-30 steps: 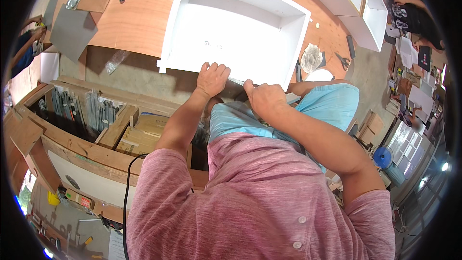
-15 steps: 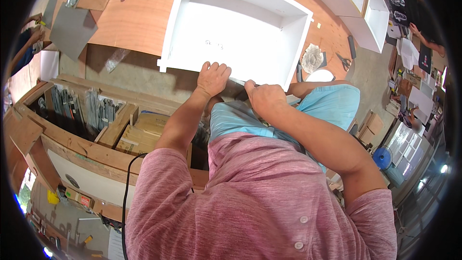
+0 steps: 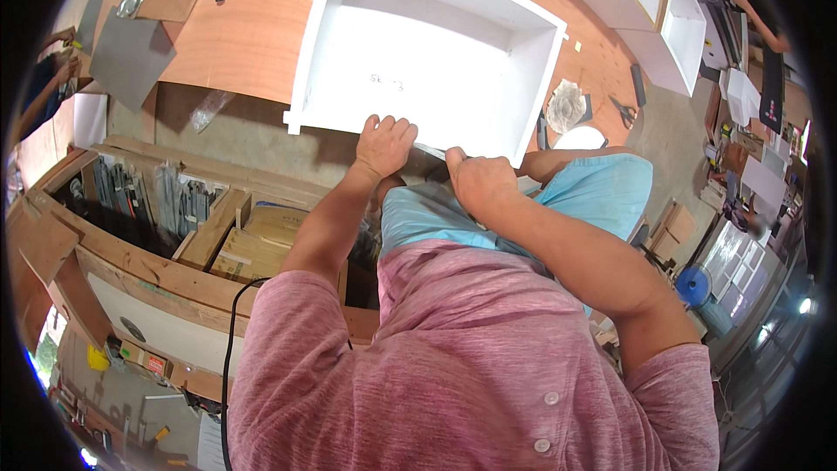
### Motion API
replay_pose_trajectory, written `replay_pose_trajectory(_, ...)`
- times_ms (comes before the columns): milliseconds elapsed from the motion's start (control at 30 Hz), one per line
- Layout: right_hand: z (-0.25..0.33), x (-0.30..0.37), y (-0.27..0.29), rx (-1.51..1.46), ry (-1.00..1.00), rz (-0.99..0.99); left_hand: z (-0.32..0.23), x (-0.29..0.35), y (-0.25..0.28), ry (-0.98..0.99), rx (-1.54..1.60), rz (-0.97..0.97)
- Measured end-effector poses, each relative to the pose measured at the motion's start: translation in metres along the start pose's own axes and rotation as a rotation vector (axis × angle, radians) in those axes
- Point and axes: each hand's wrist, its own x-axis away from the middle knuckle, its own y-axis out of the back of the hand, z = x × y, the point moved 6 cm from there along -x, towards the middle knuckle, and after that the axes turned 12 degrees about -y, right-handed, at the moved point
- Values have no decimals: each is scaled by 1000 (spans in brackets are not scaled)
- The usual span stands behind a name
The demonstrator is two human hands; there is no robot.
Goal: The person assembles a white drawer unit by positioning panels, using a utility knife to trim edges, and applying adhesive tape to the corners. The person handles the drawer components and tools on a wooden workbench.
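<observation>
A white open-topped box (image 3: 418, 61), like a drawer or small cabinet body, rests on the table with its near side over the table's edge. My left hand (image 3: 384, 148) curls over that near edge, fingers closed on it. Just to its right, my right hand (image 3: 482, 181) is wrapped round a thin, blade-like tool (image 3: 429, 151), whose tip lies along the box's near edge. Most of the tool is hidden by the fist, so its exact kind does not show.
The plywood table (image 3: 235, 44) bears scissors (image 3: 623, 112), crumpled clear wrap (image 3: 567, 105) and more white boxes (image 3: 649, 30). At left stands a wooden bin (image 3: 157, 253) with metal strips and cardboard. Other people work at the far left and far right.
My hands and the box stay almost in place, with only a slight shift of the right hand. At the far right, another person's arms have moved.
</observation>
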Motion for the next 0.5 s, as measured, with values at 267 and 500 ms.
replay_pose_trajectory(267,-3,-5,-2,-19,-17,67,-2,1,1,-4,-21,8)
replay_pose_trajectory(500,-14,-13,-22,-21,9,60,-3,2,0,-6,-22,27)
